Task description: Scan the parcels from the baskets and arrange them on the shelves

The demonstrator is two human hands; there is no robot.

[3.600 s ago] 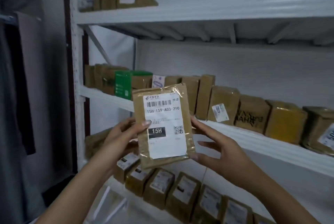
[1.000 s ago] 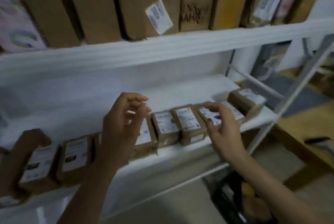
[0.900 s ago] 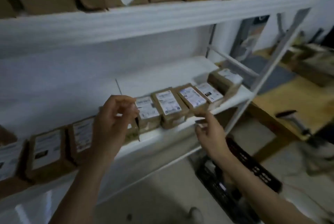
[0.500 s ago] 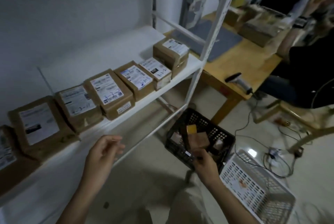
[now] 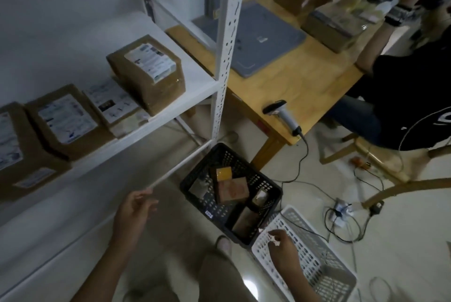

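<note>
Brown parcels (image 5: 146,82) on white shelf (image 5: 197,77) | labels (image 5: 150,62) blurred | black basket (image 5: 200,167) holds more

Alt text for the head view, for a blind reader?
The left hand and right hand reach down toward a black basket of parcels beside a white basket. Labelled parcels line the shelf; a scanner lies on the table.

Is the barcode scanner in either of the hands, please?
No, the barcode scanner lies on the wooden table, far from the left hand and right hand.
</note>
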